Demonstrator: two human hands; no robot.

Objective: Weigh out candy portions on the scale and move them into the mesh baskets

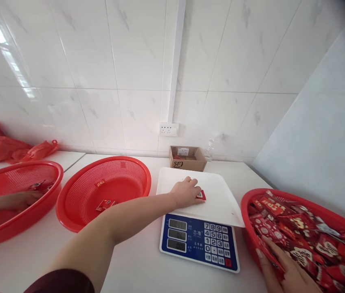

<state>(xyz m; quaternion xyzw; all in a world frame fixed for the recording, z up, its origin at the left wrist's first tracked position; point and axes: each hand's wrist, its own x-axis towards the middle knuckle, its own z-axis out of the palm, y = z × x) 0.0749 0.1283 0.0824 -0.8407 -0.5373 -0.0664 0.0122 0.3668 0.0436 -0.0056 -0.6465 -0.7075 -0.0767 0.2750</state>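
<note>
Left hand curled on packet; right hand flat on packet pile.

A cardboard box sits below a wall socket, red bags far left.

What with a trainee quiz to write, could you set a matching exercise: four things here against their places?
Things
1. left hand
2. right hand
3. box
4. socket

Places
a. on the wall
b. on the white tray of the scale
c. on red packets in the right basket
d. behind the scale, by the wall

Pairs: 1-b, 2-c, 3-d, 4-a.
</note>
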